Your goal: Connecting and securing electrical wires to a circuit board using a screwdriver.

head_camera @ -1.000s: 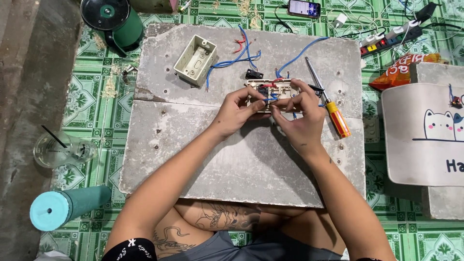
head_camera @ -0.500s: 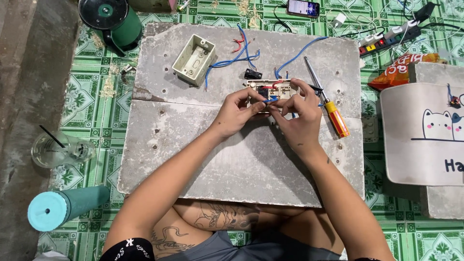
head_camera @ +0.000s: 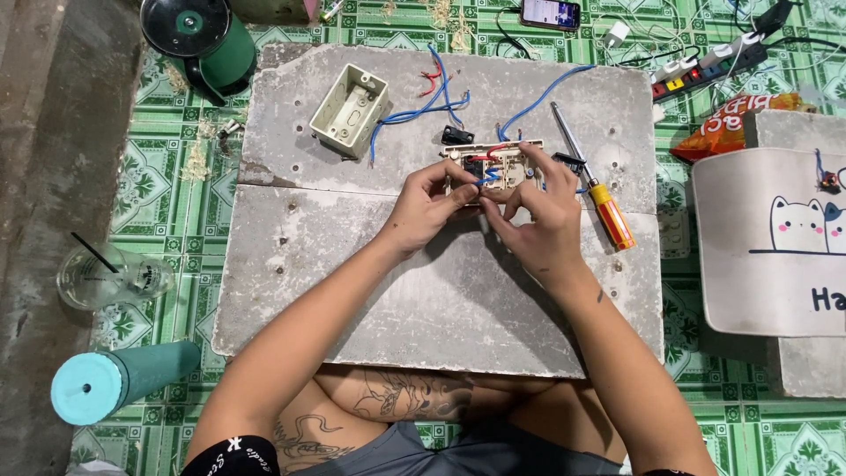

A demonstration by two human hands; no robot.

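Fingers: those of the left hand (head_camera: 429, 210) and right hand (head_camera: 538, 222) are curled and pinched on one cream switch plate (head_camera: 493, 167), which is held face-down just above the grey slab (head_camera: 441, 291), at the slab's 12 o'clock half. The right thumb and forefinger are pressed together at the plate's blue wiring.

Change noted: against the earlier views, the same grip on the plate is kept; no item on the slab is seen displaced.

Count, working outward:
- one small black part (head_camera: 456, 135), at 11 o'clock of the plate;
- one screwdriver (head_camera: 595, 180), orange-handled, at 3 o'clock, lying flat;
- one cream wall box (head_camera: 349, 110), at 10 o'clock, open side up, with blue wires (head_camera: 414, 113) trailing from it;
- one green fan (head_camera: 198, 35), far 10 o'clock;
- one clear cup (head_camera: 110, 276) and one teal tumbler (head_camera: 123, 377), at 8 o'clock, off the slab.
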